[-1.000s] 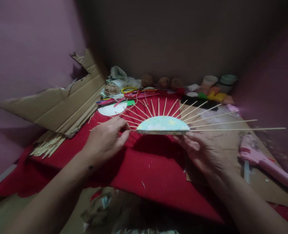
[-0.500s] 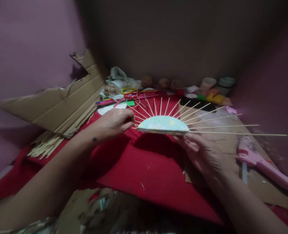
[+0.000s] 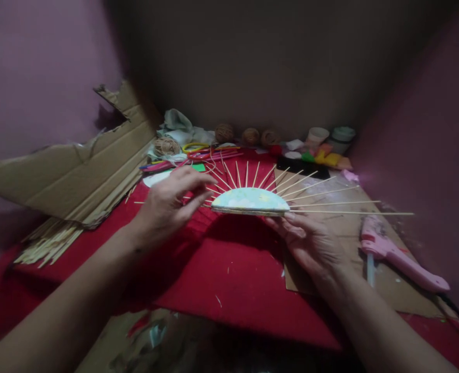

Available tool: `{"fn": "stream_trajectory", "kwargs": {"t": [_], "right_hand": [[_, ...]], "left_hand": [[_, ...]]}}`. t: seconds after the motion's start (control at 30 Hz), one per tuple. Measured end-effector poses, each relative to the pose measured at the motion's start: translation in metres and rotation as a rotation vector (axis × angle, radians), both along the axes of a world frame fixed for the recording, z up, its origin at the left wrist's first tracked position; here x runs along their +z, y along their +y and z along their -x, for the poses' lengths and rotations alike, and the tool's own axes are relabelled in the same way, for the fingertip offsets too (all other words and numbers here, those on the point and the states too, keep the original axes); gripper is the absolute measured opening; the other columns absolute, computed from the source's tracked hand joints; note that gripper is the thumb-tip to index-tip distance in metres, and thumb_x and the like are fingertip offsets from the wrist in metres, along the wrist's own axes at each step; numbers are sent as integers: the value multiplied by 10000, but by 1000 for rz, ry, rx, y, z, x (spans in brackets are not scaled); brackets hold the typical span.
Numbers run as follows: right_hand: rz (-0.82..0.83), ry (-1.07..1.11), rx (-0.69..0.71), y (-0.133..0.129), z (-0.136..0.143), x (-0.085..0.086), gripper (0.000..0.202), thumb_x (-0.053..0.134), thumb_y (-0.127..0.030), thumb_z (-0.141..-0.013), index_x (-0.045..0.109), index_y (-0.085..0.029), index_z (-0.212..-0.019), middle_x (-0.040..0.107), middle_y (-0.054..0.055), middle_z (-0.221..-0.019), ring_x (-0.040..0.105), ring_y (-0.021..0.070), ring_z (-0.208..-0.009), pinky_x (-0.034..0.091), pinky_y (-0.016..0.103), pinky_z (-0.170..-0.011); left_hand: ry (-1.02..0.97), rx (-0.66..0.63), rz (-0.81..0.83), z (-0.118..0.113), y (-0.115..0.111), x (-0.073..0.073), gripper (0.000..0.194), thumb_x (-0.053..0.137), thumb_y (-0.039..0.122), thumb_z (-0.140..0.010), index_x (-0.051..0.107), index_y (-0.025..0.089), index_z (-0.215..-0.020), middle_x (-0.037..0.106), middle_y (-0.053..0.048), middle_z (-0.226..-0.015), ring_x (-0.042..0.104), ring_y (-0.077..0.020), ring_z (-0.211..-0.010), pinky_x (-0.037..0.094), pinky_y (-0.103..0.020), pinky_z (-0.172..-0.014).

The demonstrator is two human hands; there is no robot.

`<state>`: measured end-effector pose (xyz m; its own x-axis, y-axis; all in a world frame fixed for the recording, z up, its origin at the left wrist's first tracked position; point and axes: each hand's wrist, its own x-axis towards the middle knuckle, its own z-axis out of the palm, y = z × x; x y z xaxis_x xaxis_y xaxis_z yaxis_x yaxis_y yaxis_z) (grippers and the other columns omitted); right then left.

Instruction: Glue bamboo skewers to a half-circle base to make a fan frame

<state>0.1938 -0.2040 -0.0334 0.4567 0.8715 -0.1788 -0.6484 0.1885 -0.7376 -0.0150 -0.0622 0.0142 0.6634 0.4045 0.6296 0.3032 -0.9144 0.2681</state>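
A half-round piece covered in pale blue patterned fabric (image 3: 248, 199) is held up above the red cloth, its straight edge facing me. Thin wooden sticks (image 3: 330, 211) fan out from its curved rim like rays. My right hand (image 3: 311, 238) grips the piece at its right end, thumb near the top edge and fingers underneath. On the other side, my left hand (image 3: 175, 199) is beside the left-hand sticks, thumb and forefinger apart, partly hiding those sticks.
A pink glue gun (image 3: 400, 254) rests on a cardboard sheet (image 3: 303, 269) at right. Torn cardboard (image 3: 70, 181) leans at left above a bundle of sticks (image 3: 51, 238). Twine balls (image 3: 224, 133), scissors (image 3: 196, 149) and cups (image 3: 317, 137) line the back of the red-covered table (image 3: 221, 274).
My left thumb and forefinger have parted, and that hand has moved slightly left, away from the piece. My right hand keeps its grip. The whole view has shifted a little.
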Motion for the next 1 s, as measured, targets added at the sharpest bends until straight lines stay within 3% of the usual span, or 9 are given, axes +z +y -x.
{"fn": "stream_trajectory", "kwargs": {"t": [0.1, 0.3, 0.43, 0.57, 0.8, 0.9, 1.0], "right_hand": [[-10, 34, 13, 0, 0, 2, 188, 685, -50, -625, 688, -151, -783, 721, 57, -858, 662, 215, -887, 558, 389, -871], [-52, 101, 48, 0, -1, 5, 141, 598, -45, -600, 650, -158, -666, 706, 69, -790, 647, 237, -860, 539, 461, -877], [-107, 128, 80, -1, -3, 3, 73, 599, -131, -669, 645, -187, -673, 691, 46, -778, 641, 222, -826, 519, 494, -892], [-75, 114, 78, 0, -2, 1, 29, 672, -178, -699, 655, -189, -719, 697, 36, -861, 643, 206, -872, 535, 445, -873], [14, 43, 39, 5, 5, -6, 127, 755, -191, -673, 651, -169, -742, 714, 37, -875, 649, 172, -778, 573, 294, -645], [56, 90, -24, 5, 4, -8, 166, 761, -122, -630, 621, -177, -701, 699, 11, -795, 648, 166, -759, 587, 293, -644], [74, 174, -54, 4, 1, -5, 195, 750, -88, -607, 590, -191, -649, 690, -7, -737, 659, 174, -739, 605, 349, -726]], "left_hand": [[144, -108, 9, -9, -10, -8, 188, 528, 294, -900, 644, 196, -1012, 594, -66, -950, 570, -167, -860, 489, -303, -743], [161, -113, -57, -18, -7, -19, 165, 508, 261, -904, 639, 168, -942, 580, -70, -900, 547, -167, -813, 473, -296, -696], [179, -99, -74, -19, -9, -18, 154, 491, 241, -904, 626, 169, -923, 589, -74, -895, 545, -173, -808, 475, -307, -701], [206, -90, -95, -20, -16, -15, 193, 465, 259, -913, 625, 151, -930, 602, -95, -909, 552, -198, -841, 486, -348, -742], [273, -94, -239, -31, -25, -19, 222, 470, 265, -917, 634, 116, -930, 618, -126, -917, 550, -229, -851, 468, -393, -767], [170, -99, -254, -25, -31, -14, 171, 496, 223, -907, 629, 118, -929, 640, -118, -888, 553, -213, -814, 465, -382, -739], [21, -151, -182, -4, -46, -4, 113, 553, 117, -862, 605, 131, -961, 653, -88, -855, 557, -177, -786, 466, -342, -720]]}}
